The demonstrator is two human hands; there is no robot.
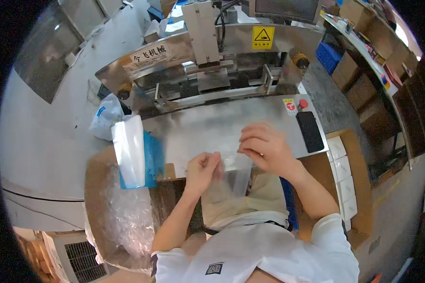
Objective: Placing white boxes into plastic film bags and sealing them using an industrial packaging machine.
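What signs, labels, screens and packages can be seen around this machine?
Warning sign: machine top, yellow square, black triangle.
Name label: machine's left, white strip, dark characters.
Screen: above the machine, dark.
White boxes: carton on the right, stacked.
Clear bag: held by left hand and right hand.

Steel machine [208,56] at back of steel table [198,127], yellow warning sticker [263,37] on front. Red button [303,103] just above black pad [310,131] at table's right edge. Blue tray [153,160] of clear sleeves at left. White boxes [343,174] in carton, right. Cardboard box [99,188] of plastic film, lower left.
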